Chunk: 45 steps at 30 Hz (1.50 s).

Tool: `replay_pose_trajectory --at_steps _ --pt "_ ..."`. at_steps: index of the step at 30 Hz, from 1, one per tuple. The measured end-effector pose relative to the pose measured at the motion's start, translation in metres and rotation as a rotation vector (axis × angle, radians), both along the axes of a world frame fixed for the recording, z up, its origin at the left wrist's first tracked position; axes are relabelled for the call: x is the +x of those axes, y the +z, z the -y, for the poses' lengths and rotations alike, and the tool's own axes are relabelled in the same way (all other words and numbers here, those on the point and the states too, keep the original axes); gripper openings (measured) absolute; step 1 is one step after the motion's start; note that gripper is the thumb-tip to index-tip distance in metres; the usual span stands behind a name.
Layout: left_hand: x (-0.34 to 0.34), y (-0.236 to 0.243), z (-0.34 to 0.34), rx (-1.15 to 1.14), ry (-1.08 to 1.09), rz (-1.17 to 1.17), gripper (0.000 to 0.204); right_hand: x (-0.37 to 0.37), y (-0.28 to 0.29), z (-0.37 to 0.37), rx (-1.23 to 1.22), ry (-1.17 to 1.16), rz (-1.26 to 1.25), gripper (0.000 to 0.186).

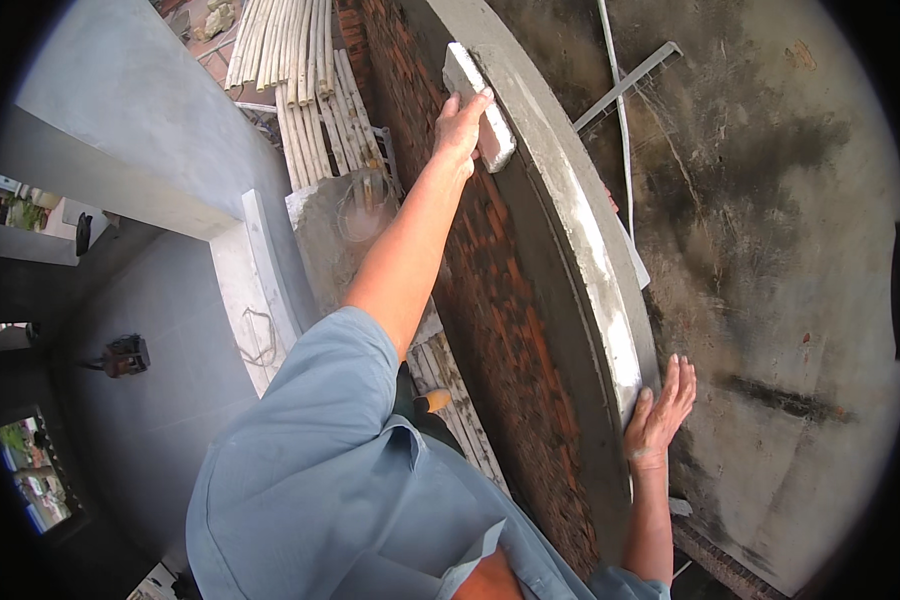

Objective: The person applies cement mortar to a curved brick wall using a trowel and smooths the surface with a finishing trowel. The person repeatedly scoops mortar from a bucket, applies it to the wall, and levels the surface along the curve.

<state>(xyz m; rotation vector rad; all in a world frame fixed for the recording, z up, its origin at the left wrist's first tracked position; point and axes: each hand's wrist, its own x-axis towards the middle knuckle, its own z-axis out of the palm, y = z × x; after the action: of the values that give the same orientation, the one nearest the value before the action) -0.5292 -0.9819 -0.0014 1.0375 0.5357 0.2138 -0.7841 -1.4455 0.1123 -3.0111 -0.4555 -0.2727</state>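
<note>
My left hand [459,134] grips a pale, rectangular float or block [498,145], pressed lengthwise along the near edge of a long grey cement ledge [592,250]; its handle, if any, is hidden by my fingers. My right hand [662,418] rests farther down on the ledge, fingers extended and slightly apart, with nothing visible in it. Under the ledge, a darker band of wet-looking plaster runs above exposed red brickwork [515,300].
Bamboo poles [295,55] and a stained grey board [335,230] lie left of the brick wall. Farther left are a plastered pillar [150,120] and pale sill [255,280]. Beyond the ledge, a stained surface [770,300] carries a white pipe [622,130] and metal bracket [655,62].
</note>
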Motion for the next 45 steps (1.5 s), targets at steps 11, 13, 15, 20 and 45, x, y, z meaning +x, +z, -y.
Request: replay_pose_trajectory --at_steps 11,13,15,20,45 --pt "-0.029 0.012 0.005 0.055 0.015 0.059 0.101 0.002 0.000 -0.001 -0.007 0.034 -0.003 0.060" --pt "-0.029 0.013 0.020 0.105 0.001 0.114 0.105 0.003 -0.001 0.000 -0.018 0.034 0.010 0.061" --pt "-0.049 -0.003 0.050 0.052 -0.027 0.142 0.108 0.003 -0.003 0.001 -0.023 0.052 0.013 0.061" --pt "-0.128 -0.073 0.129 -0.142 -0.072 -0.003 0.113 0.002 -0.007 0.006 -0.036 0.049 -0.011 0.063" --pt "-0.496 -0.325 -0.168 0.554 -0.302 -1.203 0.114 -0.002 -0.010 0.011 -0.185 -0.006 0.089 0.073"
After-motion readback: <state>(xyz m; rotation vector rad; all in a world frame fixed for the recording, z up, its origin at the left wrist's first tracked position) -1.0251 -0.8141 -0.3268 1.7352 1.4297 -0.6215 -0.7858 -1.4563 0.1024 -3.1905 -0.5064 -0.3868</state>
